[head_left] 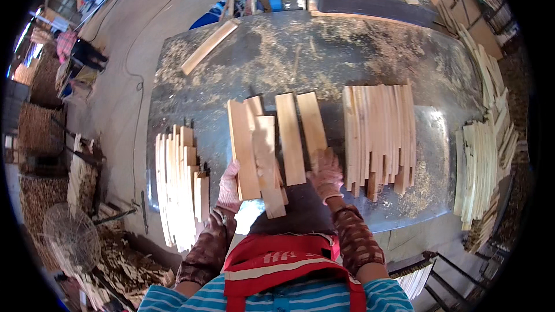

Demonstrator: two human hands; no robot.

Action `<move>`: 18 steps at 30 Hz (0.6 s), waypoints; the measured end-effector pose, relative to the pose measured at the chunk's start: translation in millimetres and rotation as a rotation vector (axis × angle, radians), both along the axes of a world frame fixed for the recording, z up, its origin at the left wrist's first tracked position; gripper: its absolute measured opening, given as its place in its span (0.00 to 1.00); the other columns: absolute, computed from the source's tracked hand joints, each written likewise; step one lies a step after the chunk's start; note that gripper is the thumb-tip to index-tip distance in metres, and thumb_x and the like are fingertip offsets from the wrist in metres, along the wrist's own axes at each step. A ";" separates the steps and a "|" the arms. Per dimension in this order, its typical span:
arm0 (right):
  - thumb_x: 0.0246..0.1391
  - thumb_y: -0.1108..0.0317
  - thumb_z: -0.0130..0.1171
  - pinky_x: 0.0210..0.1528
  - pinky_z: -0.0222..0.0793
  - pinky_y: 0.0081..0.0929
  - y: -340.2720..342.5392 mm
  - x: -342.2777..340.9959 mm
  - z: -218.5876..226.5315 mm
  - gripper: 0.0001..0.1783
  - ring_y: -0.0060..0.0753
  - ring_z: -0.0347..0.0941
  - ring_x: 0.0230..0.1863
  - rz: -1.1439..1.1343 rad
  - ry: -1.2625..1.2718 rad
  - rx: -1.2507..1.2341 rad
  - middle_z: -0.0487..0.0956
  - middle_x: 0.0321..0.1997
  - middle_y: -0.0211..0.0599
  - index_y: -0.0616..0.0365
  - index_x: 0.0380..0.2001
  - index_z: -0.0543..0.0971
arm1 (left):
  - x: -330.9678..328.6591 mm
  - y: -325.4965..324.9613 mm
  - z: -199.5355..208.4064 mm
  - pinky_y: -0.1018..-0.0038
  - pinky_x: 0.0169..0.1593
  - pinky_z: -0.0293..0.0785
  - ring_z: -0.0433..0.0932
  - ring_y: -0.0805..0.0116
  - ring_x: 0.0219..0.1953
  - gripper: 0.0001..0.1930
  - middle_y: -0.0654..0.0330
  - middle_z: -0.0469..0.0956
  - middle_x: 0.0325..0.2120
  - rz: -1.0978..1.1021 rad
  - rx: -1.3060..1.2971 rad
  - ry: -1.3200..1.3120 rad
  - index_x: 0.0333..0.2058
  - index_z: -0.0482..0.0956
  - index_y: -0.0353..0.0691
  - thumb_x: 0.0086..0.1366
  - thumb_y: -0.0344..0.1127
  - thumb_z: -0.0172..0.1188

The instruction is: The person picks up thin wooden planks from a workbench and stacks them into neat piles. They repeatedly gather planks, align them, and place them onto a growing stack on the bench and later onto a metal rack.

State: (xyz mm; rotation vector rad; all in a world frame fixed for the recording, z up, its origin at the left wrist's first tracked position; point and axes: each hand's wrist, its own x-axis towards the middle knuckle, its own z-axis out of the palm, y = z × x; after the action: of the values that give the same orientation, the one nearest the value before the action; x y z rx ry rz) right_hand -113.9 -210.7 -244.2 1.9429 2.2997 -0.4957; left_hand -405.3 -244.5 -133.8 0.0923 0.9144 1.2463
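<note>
The person is standing at a dusty metal table (324, 52) with sawdust (272, 46) lying all over its far part. Both hands are wearing knit gloves.

The left hand (229, 188) is holding the near end of a small bunch of flat wood slats (254, 150). Its fingers are curling under and around the bunch, clamped on it. These slats are lying in the middle of the table, near the person, and they are pointing away toward the far side.

The right hand (326, 174) is resting on the near end of a single slat (312, 124) just right of the bunch. The fingers are lying close together on top of the wood, pressing down on it. Another single slat (290, 138) is lying between this one and the bunch.

A wide row of thin slats (378, 136) is lying just to the right of the right hand, packed side by side. A tall stack of slats (179, 188) is sitting at the left edge of the table, close to the left arm. More slat piles (480, 173) are standing off the right side of the table.

One long board (209, 46) is lying at a slant on the far left corner of the table. A round fan (72, 237) is sitting on the floor at the near left, with wood scraps (124, 266) beside it. A red apron (289, 271) is showing at the bottom, over a striped shirt.
</note>
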 end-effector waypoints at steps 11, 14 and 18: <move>0.54 0.67 0.51 0.52 0.76 0.49 15.1 6.1 98.5 0.31 0.51 0.77 0.51 -0.907 2.319 -0.962 0.77 0.54 0.51 0.67 0.62 0.67 | 26.2 5.4 11.7 0.55 0.59 0.76 0.78 0.53 0.51 0.33 0.48 0.76 0.50 -0.058 0.068 -0.051 0.60 0.65 0.31 0.63 0.47 0.62; 0.54 0.64 0.54 0.54 0.75 0.48 4.7 -5.2 108.5 0.33 0.51 0.77 0.53 -0.699 2.047 -0.873 0.76 0.55 0.50 0.67 0.62 0.67 | 45.0 16.1 8.2 0.61 0.52 0.80 0.80 0.58 0.46 0.29 0.53 0.78 0.44 -0.104 -0.001 0.050 0.60 0.67 0.36 0.64 0.42 0.64; 0.58 0.53 0.56 0.58 0.71 0.44 -23.3 -64.1 122.0 0.31 0.54 0.73 0.57 -0.113 1.006 -0.234 0.74 0.60 0.48 0.59 0.60 0.70 | 64.6 25.4 -3.4 0.67 0.44 0.82 0.81 0.63 0.41 0.28 0.57 0.79 0.41 -0.125 -0.077 0.264 0.61 0.66 0.39 0.63 0.33 0.64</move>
State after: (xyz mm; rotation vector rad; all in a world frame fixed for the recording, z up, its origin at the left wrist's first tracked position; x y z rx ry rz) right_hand -178.0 -234.0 -122.2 1.9368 2.3670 -2.0259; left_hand -340.7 -219.1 -137.1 0.2540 1.1653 1.0973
